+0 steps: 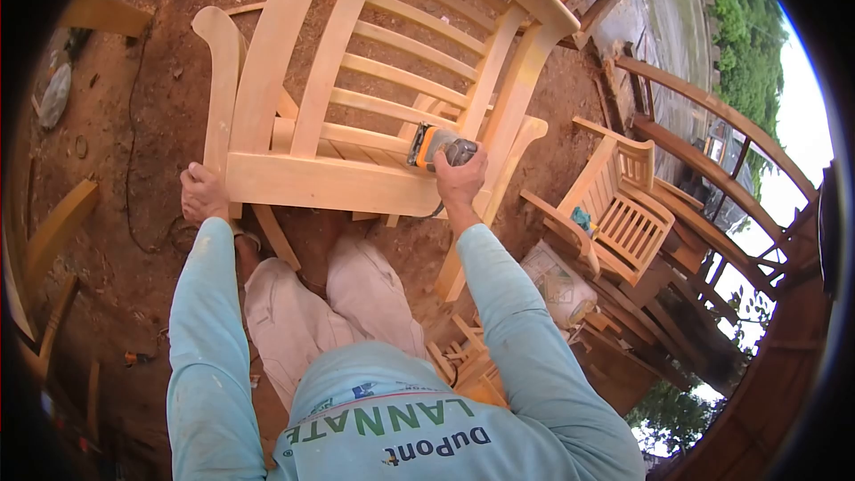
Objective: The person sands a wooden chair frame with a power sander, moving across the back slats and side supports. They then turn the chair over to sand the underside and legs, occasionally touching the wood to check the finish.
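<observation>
An unfinished pale wooden chair (374, 80) lies tipped in front of me on the red dirt. My left hand (203, 194) grips the left end of its broad front rail (321, 183). My right hand (460, 180) is closed around an orange and grey power sander (434, 144) that rests on the chair's slatted part near the right side. My knees in pale trousers are below the rail.
A second finished wooden chair (619, 205) stands at the right beside stacked timber and curved beams (712, 125). A white bucket or sack (559, 283) sits by my right elbow. A black cable (134, 125) trails over the dirt at left, near loose wooden pieces (53, 232).
</observation>
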The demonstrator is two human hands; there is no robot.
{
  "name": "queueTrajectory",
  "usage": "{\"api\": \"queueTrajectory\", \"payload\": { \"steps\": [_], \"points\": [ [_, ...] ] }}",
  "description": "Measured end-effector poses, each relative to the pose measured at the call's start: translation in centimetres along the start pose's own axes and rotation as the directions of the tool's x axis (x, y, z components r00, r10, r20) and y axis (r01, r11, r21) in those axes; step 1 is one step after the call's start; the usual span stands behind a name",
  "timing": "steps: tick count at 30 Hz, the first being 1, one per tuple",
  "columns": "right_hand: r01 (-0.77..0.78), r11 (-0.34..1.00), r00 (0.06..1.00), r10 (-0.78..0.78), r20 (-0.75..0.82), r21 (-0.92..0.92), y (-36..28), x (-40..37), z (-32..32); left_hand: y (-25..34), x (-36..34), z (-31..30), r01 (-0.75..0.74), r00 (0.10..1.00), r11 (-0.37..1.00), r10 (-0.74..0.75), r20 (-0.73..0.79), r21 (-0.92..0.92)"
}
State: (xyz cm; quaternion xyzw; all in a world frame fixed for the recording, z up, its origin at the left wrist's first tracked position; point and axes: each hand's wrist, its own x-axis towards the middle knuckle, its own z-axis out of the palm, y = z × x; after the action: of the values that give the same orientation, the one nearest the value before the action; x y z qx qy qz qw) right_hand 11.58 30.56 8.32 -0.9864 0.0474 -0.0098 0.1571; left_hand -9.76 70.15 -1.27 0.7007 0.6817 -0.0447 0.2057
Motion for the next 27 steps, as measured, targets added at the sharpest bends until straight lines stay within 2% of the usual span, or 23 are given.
{"api": "queueTrajectory", "payload": {
  "steps": [6, 9, 12, 15, 19, 23, 27],
  "points": [
    [-0.034, 0.999, 0.999, 0.034, -0.004, 0.017, -0.2, -0.9, -0.1, -0.2, 0.2, 0.4, -0.012, 1.0, 1.0, 0.012, 0.0, 0.02],
    [-0.016, 1.0, 1.0, 0.016, -0.025, -0.001, -1.3, -1.4, 0.7, -0.1, 0.0, 0.3, -0.026, 0.999, 1.0, 0.026, -0.029, 0.006],
    [0.073, 0.997, 0.995, -0.073, -0.065, -0.003, -3.7, -3.1, 2.7, -0.2, 0.1, 0.6, -0.013, 0.999, 1.0, 0.012, -0.046, -0.003],
    [0.021, 0.999, 1.0, -0.02, -0.016, 0.043, -7.8, -5.4, 3.5, -0.1, 0.5, 0.5, 0.024, 0.999, 0.998, -0.025, 0.025, 0.052],
    [-0.013, 0.993, 0.997, 0.005, 0.072, 0.114, -11.3, -6.7, 3.4, 0.0, 0.3, 0.3, 0.005, 1.0, 1.0, -0.005, 0.01, 0.029],
    [-0.047, 0.997, 0.997, 0.043, 0.067, 0.054, -10.3, -5.8, 2.6, -0.1, 0.2, 0.3, 0.008, 1.0, 1.0, -0.008, 0.008, 0.019],
    [-0.012, 1.0, 1.0, 0.011, 0.009, 0.023, -5.6, -3.8, 2.1, 0.3, -0.1, 0.0, 0.018, 1.0, 0.999, -0.018, -0.003, 0.03]
  ]
}}
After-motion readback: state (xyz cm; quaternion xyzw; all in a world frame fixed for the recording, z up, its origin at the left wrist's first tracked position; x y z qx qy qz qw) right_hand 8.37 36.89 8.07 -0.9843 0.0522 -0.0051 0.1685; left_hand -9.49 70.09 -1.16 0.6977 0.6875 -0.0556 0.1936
